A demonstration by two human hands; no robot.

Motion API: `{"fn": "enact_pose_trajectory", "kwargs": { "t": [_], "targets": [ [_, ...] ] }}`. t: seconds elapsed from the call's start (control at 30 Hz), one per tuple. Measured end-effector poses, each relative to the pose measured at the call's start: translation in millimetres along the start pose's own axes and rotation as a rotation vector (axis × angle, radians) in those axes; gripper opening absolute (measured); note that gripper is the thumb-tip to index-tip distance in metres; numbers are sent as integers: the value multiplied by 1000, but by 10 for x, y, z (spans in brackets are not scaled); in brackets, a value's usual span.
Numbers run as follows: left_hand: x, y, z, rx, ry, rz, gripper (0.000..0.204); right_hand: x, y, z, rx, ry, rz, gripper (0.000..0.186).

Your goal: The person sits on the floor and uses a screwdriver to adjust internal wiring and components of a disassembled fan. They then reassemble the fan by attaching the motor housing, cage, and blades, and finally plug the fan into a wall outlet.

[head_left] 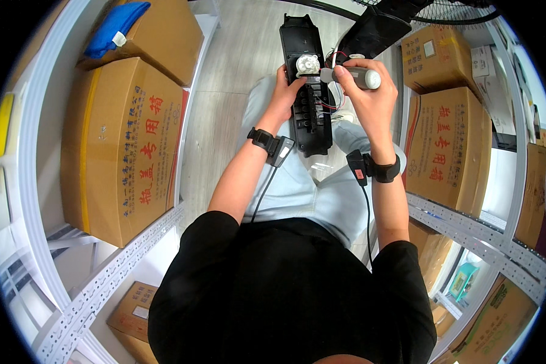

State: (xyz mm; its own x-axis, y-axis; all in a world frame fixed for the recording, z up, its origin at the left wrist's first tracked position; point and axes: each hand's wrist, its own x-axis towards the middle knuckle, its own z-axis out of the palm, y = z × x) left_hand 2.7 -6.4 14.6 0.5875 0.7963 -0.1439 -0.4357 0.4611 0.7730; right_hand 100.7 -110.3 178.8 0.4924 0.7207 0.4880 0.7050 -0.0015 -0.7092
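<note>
A long black plastic housing [312, 141] stands above my knees, its inner side facing me. Fitted in it are a round white part [307, 64] and, below that, a row of black push-button switches [310, 106]. My left hand [282, 95] grips the housing's left edge, the thumb over its inner face. In my right hand [373, 100] is a grey-handled screwdriver [361, 77], lying sideways with its narrow end at the housing's right edge; I cannot make out its shaft. Thin red and dark wires [332, 104] run from the housing, close to a black column [373, 36].
A round black wire guard [455, 12] lies at the far right. Metal shelves with cardboard boxes stand close on both sides, a large box [118, 151] at left and another [446, 148] at right. A blue cloth [116, 27] rests atop a box. Cables [368, 224] hang from both wrist straps.
</note>
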Motion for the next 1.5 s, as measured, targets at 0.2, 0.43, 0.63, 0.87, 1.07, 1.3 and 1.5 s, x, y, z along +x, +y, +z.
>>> {"fn": "enact_pose_trajectory", "kwargs": {
  "t": [0.2,0.43,0.63,0.87,1.07,1.3,1.5],
  "targets": [
    [-13,26,4,-12,0,-15,54,90,-81,-57,-7,-109,-188,32],
    [19,-7,-3,77,28,-6,56,99,-151,-20,-96,-40,-63,40],
    [0,-20,-9,54,22,-17,57,89,-297,-80,-171,-70,-33,44],
    [26,-65,-36,64,-26,0,60,295,-428,-274,-427,-433,-293,32],
    [5,-28,-32,29,-19,-32,62,398,-648,-257,-633,-584,-166,22],
    [36,-78,-25,30,-15,-7,65,482,-429,-178,-501,-494,-687,21],
    [67,-131,-83,108,9,45,63,438,-592,-55,-861,-498,-59,22]
  ]
}}
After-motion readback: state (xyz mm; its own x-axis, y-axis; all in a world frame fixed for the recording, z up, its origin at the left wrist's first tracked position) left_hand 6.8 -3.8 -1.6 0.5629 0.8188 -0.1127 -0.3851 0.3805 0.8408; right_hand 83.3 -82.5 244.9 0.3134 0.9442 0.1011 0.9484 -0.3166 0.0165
